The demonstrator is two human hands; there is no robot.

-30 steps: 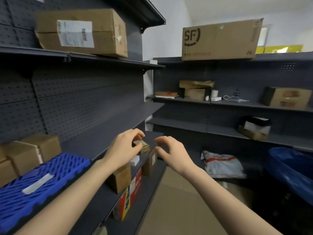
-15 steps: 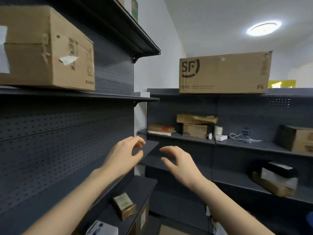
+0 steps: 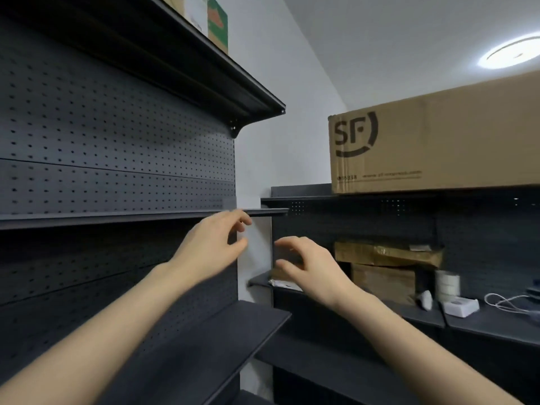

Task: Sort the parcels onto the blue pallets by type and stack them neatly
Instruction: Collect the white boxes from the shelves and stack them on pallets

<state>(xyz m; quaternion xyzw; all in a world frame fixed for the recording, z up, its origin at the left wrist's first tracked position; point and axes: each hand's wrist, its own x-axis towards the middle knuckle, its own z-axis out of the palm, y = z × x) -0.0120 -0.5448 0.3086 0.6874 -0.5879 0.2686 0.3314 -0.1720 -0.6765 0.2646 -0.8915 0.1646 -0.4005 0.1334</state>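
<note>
Both my hands are raised in front of the dark shelving, and neither holds anything. My left hand (image 3: 211, 244) hovers by the end of a left shelf, fingers loosely curved. My right hand (image 3: 309, 266) is beside it, fingers spread and relaxed. A long brown SF carton (image 3: 438, 141) lies on top of the far shelf unit. Below it, two brown boxes (image 3: 385, 267) are stacked on a middle shelf. A green and white box (image 3: 214, 23) shows at the edge of the top left shelf. No blue pallet is in view.
Dark pegboard shelves (image 3: 117, 217) run along the left and meet the far unit (image 3: 482, 320) at the corner. On the far shelf stand a white roll (image 3: 447, 283), a small white box (image 3: 460, 306) and a white cable (image 3: 508, 302). A flat parcel (image 3: 283, 283) lies behind my right hand.
The view has tilted sharply upward; the blue pallet and the lower small boxes have dropped out of sight. Both hands have risen, still holding nothing.
</note>
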